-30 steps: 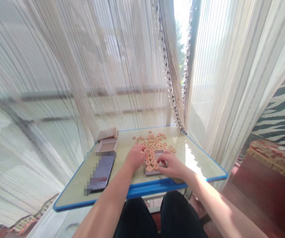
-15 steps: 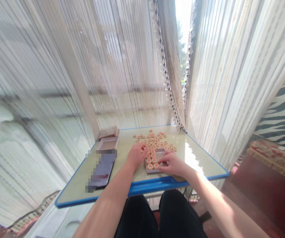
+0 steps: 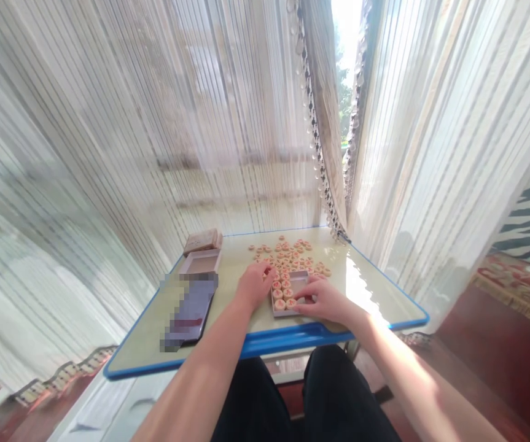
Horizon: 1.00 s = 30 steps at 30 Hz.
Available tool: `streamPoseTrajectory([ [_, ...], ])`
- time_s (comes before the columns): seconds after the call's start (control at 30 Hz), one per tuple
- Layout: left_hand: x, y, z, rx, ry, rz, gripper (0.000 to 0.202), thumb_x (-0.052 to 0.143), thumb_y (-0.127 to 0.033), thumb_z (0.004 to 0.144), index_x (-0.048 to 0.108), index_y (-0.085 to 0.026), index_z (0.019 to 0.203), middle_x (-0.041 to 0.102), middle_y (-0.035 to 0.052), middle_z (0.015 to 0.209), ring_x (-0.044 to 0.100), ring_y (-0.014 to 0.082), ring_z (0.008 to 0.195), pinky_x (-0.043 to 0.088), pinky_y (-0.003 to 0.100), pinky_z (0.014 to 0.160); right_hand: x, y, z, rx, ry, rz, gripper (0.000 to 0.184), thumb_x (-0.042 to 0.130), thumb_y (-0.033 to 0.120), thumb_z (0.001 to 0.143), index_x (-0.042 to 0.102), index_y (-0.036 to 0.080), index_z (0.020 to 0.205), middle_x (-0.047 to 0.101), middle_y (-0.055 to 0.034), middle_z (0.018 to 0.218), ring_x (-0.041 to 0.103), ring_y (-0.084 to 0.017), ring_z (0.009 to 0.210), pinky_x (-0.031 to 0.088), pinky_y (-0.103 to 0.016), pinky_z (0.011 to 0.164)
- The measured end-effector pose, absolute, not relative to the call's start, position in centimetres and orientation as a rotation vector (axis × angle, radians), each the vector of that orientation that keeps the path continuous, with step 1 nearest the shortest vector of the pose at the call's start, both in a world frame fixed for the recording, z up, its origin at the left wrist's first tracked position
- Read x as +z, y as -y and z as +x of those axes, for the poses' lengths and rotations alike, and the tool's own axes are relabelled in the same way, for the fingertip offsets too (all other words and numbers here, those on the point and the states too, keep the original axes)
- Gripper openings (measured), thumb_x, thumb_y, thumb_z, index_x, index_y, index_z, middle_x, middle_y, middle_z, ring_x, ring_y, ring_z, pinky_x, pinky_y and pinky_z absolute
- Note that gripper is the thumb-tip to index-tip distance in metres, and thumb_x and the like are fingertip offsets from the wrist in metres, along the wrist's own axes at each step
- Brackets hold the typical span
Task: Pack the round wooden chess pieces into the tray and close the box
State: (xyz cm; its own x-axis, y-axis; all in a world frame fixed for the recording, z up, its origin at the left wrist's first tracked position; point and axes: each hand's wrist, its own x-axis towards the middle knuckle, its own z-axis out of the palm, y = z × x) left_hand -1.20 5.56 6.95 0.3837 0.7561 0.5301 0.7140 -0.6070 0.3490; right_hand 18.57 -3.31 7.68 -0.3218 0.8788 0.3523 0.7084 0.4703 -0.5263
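A shallow pale box (image 3: 298,281) on the table holds round wooden xiangqi pieces (image 3: 277,294) with red characters, lined up in two columns along its left side. My left hand (image 3: 254,285) is at the box's far left corner, fingers bent down among pieces; what they pinch is hidden. From the right, my right hand (image 3: 323,299) reaches over the box, thumb and fingertips closed against the edge of the nearest right-hand piece (image 3: 291,303). Beyond the box, many loose pieces (image 3: 287,247) lie scattered.
A blue-edged table (image 3: 228,288) carries everything. At its left are a partly pixelated phone (image 3: 195,310), an open shallow box lid (image 3: 202,262) and a closed brownish box (image 3: 201,240). String curtains (image 3: 246,123) hang behind. Sunlight streaks the right side.
The view has shifted slightly. Both hands keep nearly the same places at the box, and the rows of pieces look unchanged.
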Motion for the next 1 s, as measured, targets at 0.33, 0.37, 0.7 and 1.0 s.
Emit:
streamPoseTrajectory([
  [0.33,7.36,-5.3,-1.08,1.023,-1.397,2.597,0.033,0.035,-0.032,0.091,0.059,-0.018,0.074,0.062,0.0055,0.077,0.055,0.018,0.08,0.041,0.03,0.076,7.67,3.25,18.56,0.391,2.109,-1.331,0.021,0.065,0.042,0.074,0.073,0.023,0.081,0.052,-0.0002,0.059,0.05,-0.019,0.077,0.037,-0.033,0.08],
  [0.37,7.41,-5.25,-1.07,1.02,-1.392,2.596,0.033,0.035,-0.033,0.091,0.059,-0.018,0.074,0.062,0.0055,0.078,0.055,0.018,0.08,0.041,0.03,0.076,7.66,3.26,18.54,0.394,2.094,-1.331,0.021,0.065,0.041,0.074,0.073,0.022,0.08,0.052,-0.0002,0.059,0.051,-0.018,0.076,0.037,-0.032,0.079],
  [0.7,7.32,-5.39,-0.86,0.996,-1.397,2.61,0.034,0.036,-0.033,0.091,0.06,-0.019,0.073,0.063,0.0056,0.077,0.055,0.0191,0.08,0.042,0.031,0.077,7.19,3.03,18.57,0.355,2.101,-1.323,0.02,0.062,0.04,0.077,0.073,0.023,0.081,0.056,-0.0003,0.059,0.051,-0.018,0.074,0.036,-0.033,0.078],
  [1.0,7.52,-5.1,-0.77,0.961,-1.383,2.608,0.03,0.039,-0.031,0.09,0.063,-0.019,0.077,0.065,0.0061,0.081,0.056,0.0193,0.083,0.042,0.031,0.08,7.4,3.11,18.65,0.364,2.116,-1.318,0.018,0.061,0.036,0.077,0.072,0.022,0.082,0.057,0.0,0.059,0.051,-0.016,0.071,0.036,-0.031,0.076],
])
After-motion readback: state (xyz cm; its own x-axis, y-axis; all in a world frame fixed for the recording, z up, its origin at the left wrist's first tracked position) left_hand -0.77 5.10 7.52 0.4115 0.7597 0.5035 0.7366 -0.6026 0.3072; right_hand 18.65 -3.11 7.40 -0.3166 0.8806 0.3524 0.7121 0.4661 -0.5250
